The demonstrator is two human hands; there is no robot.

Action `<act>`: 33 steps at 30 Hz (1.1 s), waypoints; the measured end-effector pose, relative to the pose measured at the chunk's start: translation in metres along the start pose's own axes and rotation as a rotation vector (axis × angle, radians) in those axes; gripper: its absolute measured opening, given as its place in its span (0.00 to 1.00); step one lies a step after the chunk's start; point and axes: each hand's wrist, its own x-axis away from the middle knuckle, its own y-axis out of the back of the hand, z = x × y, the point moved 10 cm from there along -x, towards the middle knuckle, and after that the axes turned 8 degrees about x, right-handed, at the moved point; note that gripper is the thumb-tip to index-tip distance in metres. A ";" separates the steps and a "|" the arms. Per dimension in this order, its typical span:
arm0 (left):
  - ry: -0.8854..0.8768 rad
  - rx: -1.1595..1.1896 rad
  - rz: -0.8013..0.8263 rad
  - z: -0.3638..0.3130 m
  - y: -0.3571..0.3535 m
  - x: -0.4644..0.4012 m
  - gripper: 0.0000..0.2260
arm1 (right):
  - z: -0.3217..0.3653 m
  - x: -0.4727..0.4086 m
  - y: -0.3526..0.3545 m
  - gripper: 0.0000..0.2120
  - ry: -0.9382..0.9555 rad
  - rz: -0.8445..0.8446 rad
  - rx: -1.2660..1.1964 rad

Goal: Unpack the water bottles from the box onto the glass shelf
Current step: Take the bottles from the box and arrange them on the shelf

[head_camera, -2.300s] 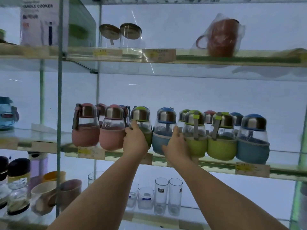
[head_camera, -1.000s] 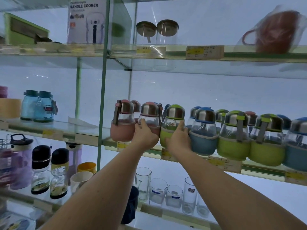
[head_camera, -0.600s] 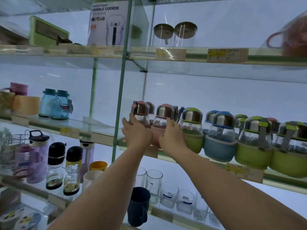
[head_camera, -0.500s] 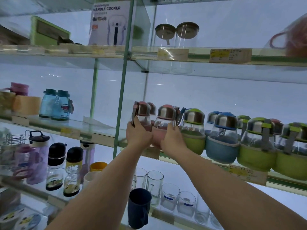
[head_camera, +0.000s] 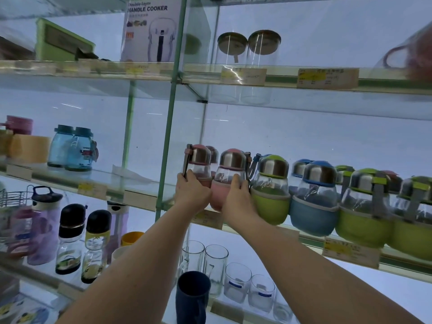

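Observation:
A row of small glass water bottles with steel caps and pink, green or blue sleeves stands on the middle glass shelf (head_camera: 308,238). My left hand (head_camera: 192,194) grips the leftmost pink bottle (head_camera: 198,163), thumb by its strap. Beside it, my right hand (head_camera: 239,198) grips the second pink bottle (head_camera: 230,170), thumb on its front, fingers tucked against the green bottle (head_camera: 271,190). A blue bottle (head_camera: 314,202) and more green ones (head_camera: 364,213) follow to the right, with a second row behind. No box is in view.
A green upright post (head_camera: 171,118) stands just left of my left hand. Drinking glasses (head_camera: 216,260) and a dark blue mug (head_camera: 192,298) sit on the shelf below. Tall glass jars (head_camera: 247,66) stand on the shelf above. Blue jars (head_camera: 73,148) stand in the left bay.
Both hands have worked leftward along the row, from the green and blue bottles to the two pink ones at its left end. The view has swung left with them.

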 end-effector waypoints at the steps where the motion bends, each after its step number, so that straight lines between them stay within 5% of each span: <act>1: 0.001 0.008 0.002 0.001 0.000 -0.001 0.34 | 0.000 0.001 -0.001 0.40 0.000 0.003 -0.005; 6: 0.022 0.002 -0.080 0.003 0.007 0.011 0.32 | -0.001 0.009 0.003 0.39 0.014 0.014 -0.070; 10: -0.195 -0.088 -0.295 -0.037 0.011 0.049 0.26 | -0.016 0.032 0.047 0.33 0.014 -0.244 -0.072; 13: -0.293 -0.061 -0.104 -0.063 -0.028 0.061 0.29 | -0.057 0.043 0.070 0.32 -0.126 -0.381 -0.110; 17: -0.243 -0.082 0.018 -0.066 -0.053 0.060 0.31 | -0.101 0.039 0.045 0.37 -0.314 -0.179 -0.272; 24: -0.230 -0.167 0.041 -0.074 -0.059 0.067 0.30 | -0.107 0.039 0.032 0.32 -0.248 -0.014 -0.277; 30: -0.319 -0.067 0.113 -0.112 -0.095 0.100 0.29 | -0.150 0.055 0.095 0.29 -0.307 -0.349 -0.284; 33: -0.245 -0.007 0.183 -0.114 -0.113 0.102 0.30 | -0.179 0.060 0.096 0.29 -0.412 -0.291 -0.400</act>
